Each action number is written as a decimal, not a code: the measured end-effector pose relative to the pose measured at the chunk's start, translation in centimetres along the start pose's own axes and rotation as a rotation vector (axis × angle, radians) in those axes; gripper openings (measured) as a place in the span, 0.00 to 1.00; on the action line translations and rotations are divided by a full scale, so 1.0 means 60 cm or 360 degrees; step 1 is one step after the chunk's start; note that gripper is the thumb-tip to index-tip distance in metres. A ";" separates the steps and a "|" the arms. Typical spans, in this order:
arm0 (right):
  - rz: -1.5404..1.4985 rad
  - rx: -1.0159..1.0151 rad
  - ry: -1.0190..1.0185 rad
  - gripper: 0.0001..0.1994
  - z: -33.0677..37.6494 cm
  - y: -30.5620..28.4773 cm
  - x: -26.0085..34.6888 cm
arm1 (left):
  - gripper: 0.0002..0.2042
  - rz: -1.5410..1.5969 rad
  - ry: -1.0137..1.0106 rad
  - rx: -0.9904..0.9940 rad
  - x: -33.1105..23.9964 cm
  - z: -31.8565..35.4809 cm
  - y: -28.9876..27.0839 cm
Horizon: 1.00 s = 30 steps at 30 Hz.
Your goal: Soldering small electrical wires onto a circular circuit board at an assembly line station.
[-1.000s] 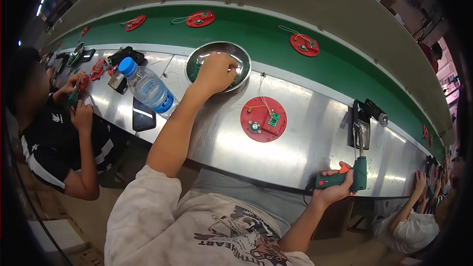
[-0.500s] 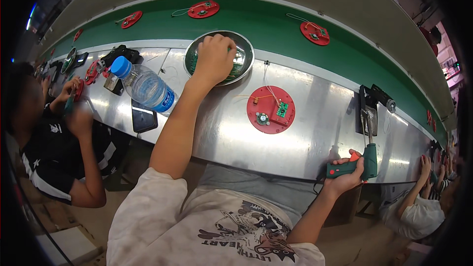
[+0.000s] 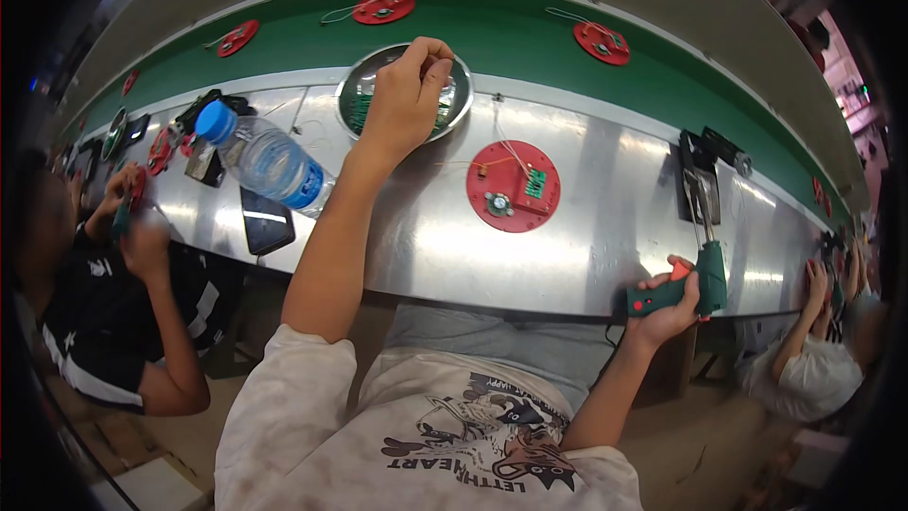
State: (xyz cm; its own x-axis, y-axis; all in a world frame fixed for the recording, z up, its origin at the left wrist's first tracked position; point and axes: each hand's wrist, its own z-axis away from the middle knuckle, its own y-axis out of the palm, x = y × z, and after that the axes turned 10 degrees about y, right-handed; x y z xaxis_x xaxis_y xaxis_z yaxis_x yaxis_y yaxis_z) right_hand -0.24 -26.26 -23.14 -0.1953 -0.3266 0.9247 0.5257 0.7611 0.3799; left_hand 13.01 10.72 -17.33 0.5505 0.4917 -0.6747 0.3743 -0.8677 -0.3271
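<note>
My left hand [image 3: 407,99] is over a steel bowl [image 3: 467,102] holding small green pieces [image 3: 357,115]. Thumb and fingers are pinched together; whatever they hold, if anything, is too small to make out. My right hand [image 3: 670,310] grips a green pistol-shaped soldering gun [image 3: 711,282] with an orange trigger, its metal tip pointing toward the far side. Between my hands a round red plate [image 3: 518,215] lies flat on the bench. It carries a green circuit board [image 3: 536,184], a round silver part [image 3: 497,202] and thin loose wires.
A water bottle [image 3: 274,166] leans left of my forearm, beside a dark phone [image 3: 267,223]. A black stand [image 3: 700,180] occupies the metal bench [image 3: 596,255] at right. More red plates [image 3: 384,7] rest along the green back strip. Co-workers sit on both sides.
My left hand has lifted out of the bowl, fingers now pinched above it. My right hand still grips the soldering gun. The whole view has shifted slightly.
</note>
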 end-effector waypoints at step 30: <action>0.0082 0.0126 0.0024 0.17 0.008 0.002 0.009 | 0.07 -0.0350 -0.0262 -0.0127 0.049 0.003 -0.009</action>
State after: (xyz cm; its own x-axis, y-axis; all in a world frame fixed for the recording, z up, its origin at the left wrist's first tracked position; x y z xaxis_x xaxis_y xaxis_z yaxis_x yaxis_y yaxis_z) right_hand -0.65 -26.07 -22.60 -0.1568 -0.2940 0.9428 0.4677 0.8187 0.3331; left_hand 14.31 12.64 -19.27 0.3235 0.6433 -0.6939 0.5325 -0.7300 -0.4284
